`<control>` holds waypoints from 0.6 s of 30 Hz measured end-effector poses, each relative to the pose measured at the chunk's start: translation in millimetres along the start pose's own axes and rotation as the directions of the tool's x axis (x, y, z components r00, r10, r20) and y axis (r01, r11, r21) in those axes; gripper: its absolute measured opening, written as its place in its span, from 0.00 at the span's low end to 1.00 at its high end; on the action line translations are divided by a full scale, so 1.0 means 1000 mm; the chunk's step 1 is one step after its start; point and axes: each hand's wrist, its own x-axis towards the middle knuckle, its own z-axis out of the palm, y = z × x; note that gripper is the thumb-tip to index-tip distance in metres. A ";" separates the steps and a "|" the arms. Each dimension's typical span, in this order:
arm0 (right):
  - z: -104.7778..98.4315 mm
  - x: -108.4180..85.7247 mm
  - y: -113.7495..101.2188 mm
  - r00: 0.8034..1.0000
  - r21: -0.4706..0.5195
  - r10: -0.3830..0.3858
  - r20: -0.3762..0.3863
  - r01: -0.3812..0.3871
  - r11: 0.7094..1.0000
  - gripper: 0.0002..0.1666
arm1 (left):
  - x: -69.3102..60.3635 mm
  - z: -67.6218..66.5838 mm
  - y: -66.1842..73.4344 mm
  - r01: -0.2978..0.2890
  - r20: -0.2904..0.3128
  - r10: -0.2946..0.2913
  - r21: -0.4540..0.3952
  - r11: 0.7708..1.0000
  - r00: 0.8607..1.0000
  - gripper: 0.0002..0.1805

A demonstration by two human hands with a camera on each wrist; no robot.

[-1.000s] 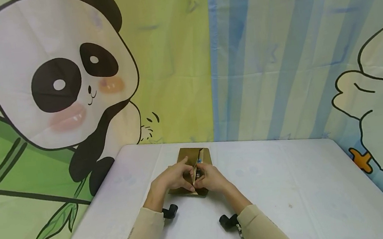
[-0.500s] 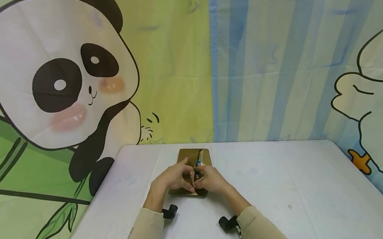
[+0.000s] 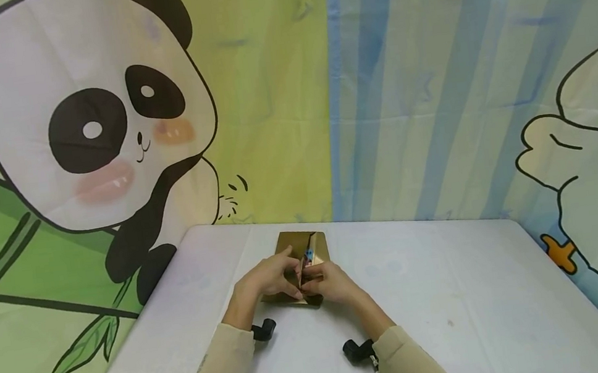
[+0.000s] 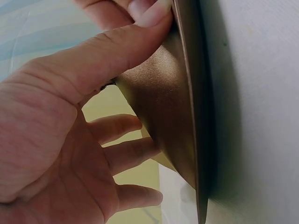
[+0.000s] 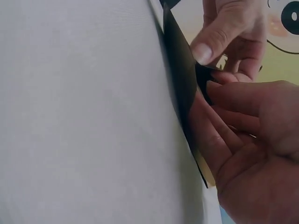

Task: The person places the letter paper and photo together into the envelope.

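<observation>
A flat gold-brown case [image 3: 290, 243], its kind not clear, lies on the white table with a raised flap along its middle. My left hand [image 3: 272, 276] holds the flap from the left; in the left wrist view its thumb [image 4: 140, 42] meets the case's edge while the lower fingers spread out beside the brown surface. From the other side, my right hand [image 3: 332, 283] pinches the flap, with some fingers tucked behind it in the right wrist view. A small blue and red thing or print [image 3: 309, 255] shows in the gap above my right fingertips. The inside is mostly hidden.
The white-covered table [image 3: 430, 295] stretches to both sides of the case. Behind it hangs a cloth backdrop [image 3: 265, 91] with a printed panda. Each wrist carries a small black camera, such as the right one [image 3: 357, 351].
My right hand has slid slightly down along the flap toward me, showing more of the blue and red patch. The left hand stays nearly where it was.
</observation>
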 end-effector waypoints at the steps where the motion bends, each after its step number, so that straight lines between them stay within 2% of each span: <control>1: -0.002 -0.001 0.001 1.000 0.007 0.008 -0.005 -0.008 1.000 0.20 | 0.000 0.000 0.000 0.002 0.001 -0.002 -0.001 1.000 1.000 0.19; 9: -0.022 -0.016 -0.003 0.989 -0.007 0.109 -0.098 -0.110 0.994 0.25 | 0.000 0.003 -0.001 0.041 0.010 -0.041 -0.008 0.999 0.999 0.17; 15: -0.037 -0.023 0.000 0.970 0.009 0.176 -0.170 -0.177 0.984 0.29 | 0.001 0.006 0.001 0.062 0.053 -0.061 -0.016 0.998 0.997 0.16; 18: -0.042 -0.025 0.000 0.964 0.006 0.180 -0.195 -0.183 0.983 0.31 | 0.003 0.007 0.001 0.067 0.068 -0.065 -0.026 0.997 0.996 0.16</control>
